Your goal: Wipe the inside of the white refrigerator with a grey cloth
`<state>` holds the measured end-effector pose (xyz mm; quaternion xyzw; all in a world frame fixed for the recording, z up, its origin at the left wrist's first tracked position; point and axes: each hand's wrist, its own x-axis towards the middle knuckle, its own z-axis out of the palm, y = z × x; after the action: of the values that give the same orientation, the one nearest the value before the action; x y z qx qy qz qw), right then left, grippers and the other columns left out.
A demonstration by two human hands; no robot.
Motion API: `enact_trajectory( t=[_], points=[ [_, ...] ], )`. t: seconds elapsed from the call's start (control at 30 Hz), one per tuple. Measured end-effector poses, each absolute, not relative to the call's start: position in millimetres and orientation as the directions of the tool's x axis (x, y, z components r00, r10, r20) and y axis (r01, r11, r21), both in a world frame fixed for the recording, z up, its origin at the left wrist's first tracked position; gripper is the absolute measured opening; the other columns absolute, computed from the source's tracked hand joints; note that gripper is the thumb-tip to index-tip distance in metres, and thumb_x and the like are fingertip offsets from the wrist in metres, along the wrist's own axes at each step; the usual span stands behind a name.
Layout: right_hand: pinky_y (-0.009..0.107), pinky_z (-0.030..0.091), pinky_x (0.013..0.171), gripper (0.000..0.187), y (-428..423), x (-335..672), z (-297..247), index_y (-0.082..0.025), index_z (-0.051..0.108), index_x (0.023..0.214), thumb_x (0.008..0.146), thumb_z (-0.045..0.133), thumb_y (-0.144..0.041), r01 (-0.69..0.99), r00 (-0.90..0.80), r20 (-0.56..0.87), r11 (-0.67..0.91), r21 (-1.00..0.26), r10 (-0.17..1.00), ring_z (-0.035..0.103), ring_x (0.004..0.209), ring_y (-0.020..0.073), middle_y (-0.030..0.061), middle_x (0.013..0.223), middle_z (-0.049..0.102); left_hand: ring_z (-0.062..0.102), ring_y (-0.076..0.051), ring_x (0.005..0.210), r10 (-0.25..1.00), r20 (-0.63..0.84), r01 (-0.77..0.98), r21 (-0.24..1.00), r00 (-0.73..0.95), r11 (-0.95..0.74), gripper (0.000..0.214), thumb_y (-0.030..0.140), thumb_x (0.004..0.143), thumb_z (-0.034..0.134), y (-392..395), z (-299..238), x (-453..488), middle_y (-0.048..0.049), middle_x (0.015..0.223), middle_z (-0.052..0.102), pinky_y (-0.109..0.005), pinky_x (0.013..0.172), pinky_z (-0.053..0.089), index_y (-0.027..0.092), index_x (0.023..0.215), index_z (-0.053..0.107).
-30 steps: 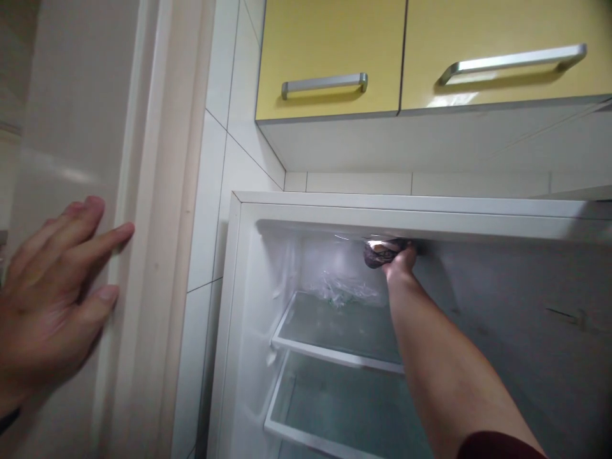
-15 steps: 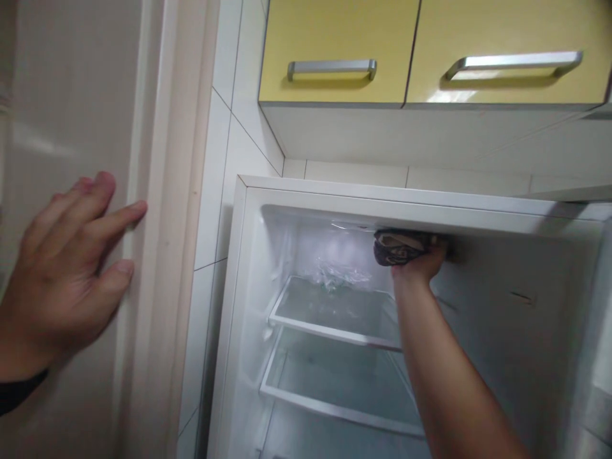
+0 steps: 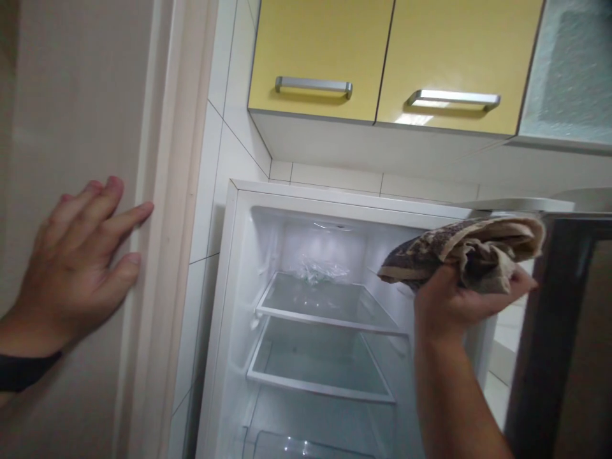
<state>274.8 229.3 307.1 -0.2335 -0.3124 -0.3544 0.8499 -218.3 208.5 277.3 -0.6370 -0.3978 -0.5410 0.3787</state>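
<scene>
My right hand [image 3: 459,299] is closed around a crumpled brown patterned cloth [image 3: 471,250], held up in front of the upper right corner of an open white fridge [image 3: 229,268]. My left hand [image 3: 79,268] lies flat with fingers spread on a beige wall beside a door frame [image 3: 167,191], left of the fridge. Inside the fridge are two glass shelves [image 3: 329,306] and a clear crumpled plastic bag [image 3: 318,271] at the back of the top one.
Yellow wall cupboards [image 3: 325,51] with metal bar handles [image 3: 313,85] hang above the fridge. White wall tiles [image 3: 220,166] run between the frame and the fridge. The dark fridge door [image 3: 564,338] stands open at the right edge. A clear drawer [image 3: 306,446] shows at the bottom.
My right hand has drawn back out of the fridge's top interior with the cloth, toward me and to the right. The view turned right, showing the fridge door. My left hand stayed on the wall.
</scene>
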Motion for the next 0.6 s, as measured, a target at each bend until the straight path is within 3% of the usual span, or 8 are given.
enact_trajectory(
  t=[0.03, 0.1, 0.17, 0.23, 0.37, 0.5, 0.6],
  points=[
    [0.057, 0.055, 0.104, 0.044, 219, 280, 311, -0.024, 0.055, 0.112, 0.069, 0.065, -0.028, 0.857, 0.457, 0.755, 0.46, -0.232, -0.471, 0.065, 0.114, 0.0345, 0.0126, 0.118, 0.067, 0.022, -0.033, 0.158, 0.084, 0.987, 0.916, -0.094, 0.137, -0.389, 0.075, 0.039, 0.09, 0.056, 208, 278, -219, 0.0299, 0.168, 0.014, -0.059, 0.129, 0.014, 0.064, 0.153, 0.025],
    [0.066, 0.05, 0.106, 0.041, 204, 288, 323, -0.025, 0.058, 0.119, 0.079, 0.062, -0.033, 0.933, 0.358, 0.85, 0.176, -0.314, -0.385, 0.061, 0.122, 0.0425, 0.0163, 0.123, 0.066, 0.023, -0.033, 0.158, 0.056, 0.983, 0.919, -0.141, 0.173, -0.368, 0.078, 0.033, 0.091, 0.058, 205, 279, -219, 0.022, 0.171, 0.015, -0.06, 0.13, 0.016, 0.058, 0.156, 0.025],
    [0.067, 0.044, 0.113, 0.044, 195, 286, 337, -0.027, 0.053, 0.132, 0.09, 0.053, -0.038, 0.939, 0.344, 0.901, 0.075, -0.337, -0.264, 0.052, 0.136, 0.0444, 0.0178, 0.143, 0.056, 0.025, -0.033, 0.157, 0.038, 0.983, 0.923, -0.154, 0.178, -0.352, 0.079, 0.03, 0.091, 0.06, 203, 279, -218, 0.018, 0.172, 0.017, -0.06, 0.13, 0.018, 0.056, 0.157, 0.025],
    [0.066, 0.043, 0.115, 0.048, 193, 275, 348, -0.027, 0.051, 0.136, 0.09, 0.055, -0.039, 0.94, 0.342, 0.921, 0.074, -0.334, -0.186, 0.051, 0.138, 0.0444, 0.018, 0.149, 0.051, 0.026, -0.033, 0.157, 0.037, 0.981, 0.924, -0.167, 0.191, -0.345, 0.081, 0.028, 0.091, 0.062, 201, 279, -217, 0.0154, 0.172, 0.018, -0.06, 0.13, 0.019, 0.055, 0.158, 0.026],
    [0.067, 0.052, 0.097, 0.048, 195, 230, 359, -0.024, 0.057, 0.13, 0.086, 0.06, -0.043, 0.966, 0.257, 0.964, 0.045, -0.254, -0.064, 0.055, 0.123, 0.044, 0.0161, 0.127, 0.066, 0.026, -0.032, 0.157, 0.045, 0.979, 0.93, -0.176, 0.201, -0.322, 0.082, 0.025, 0.091, 0.063, 198, 279, -217, 0.0107, 0.173, 0.019, -0.059, 0.13, 0.02, 0.051, 0.159, 0.026],
    [0.054, 0.054, 0.087, 0.044, 199, 171, 368, -0.02, 0.061, 0.118, 0.082, 0.065, -0.046, 0.998, 0.053, 0.999, 0.019, -0.053, 0.002, 0.056, 0.111, 0.0374, 0.0132, 0.117, 0.072, 0.025, -0.032, 0.158, 0.044, 0.978, 0.937, -0.183, 0.205, -0.299, 0.076, 0.023, 0.092, 0.061, 195, 279, -216, 0.0044, 0.173, 0.02, -0.06, 0.13, 0.02, 0.043, 0.159, 0.032],
    [0.046, 0.052, 0.082, 0.034, 209, 124, 377, -0.016, 0.063, 0.109, 0.084, 0.063, -0.039, 0.979, -0.147, 0.989, 0.151, 0.14, 0.033, 0.054, 0.105, 0.0329, 0.0131, 0.108, 0.073, 0.023, -0.032, 0.158, 0.066, 0.974, 0.94, -0.191, 0.218, -0.284, 0.071, 0.023, 0.093, 0.059, 194, 279, -216, 0.001, 0.174, 0.019, -0.06, 0.13, 0.02, 0.036, 0.159, 0.035]
  ],
)
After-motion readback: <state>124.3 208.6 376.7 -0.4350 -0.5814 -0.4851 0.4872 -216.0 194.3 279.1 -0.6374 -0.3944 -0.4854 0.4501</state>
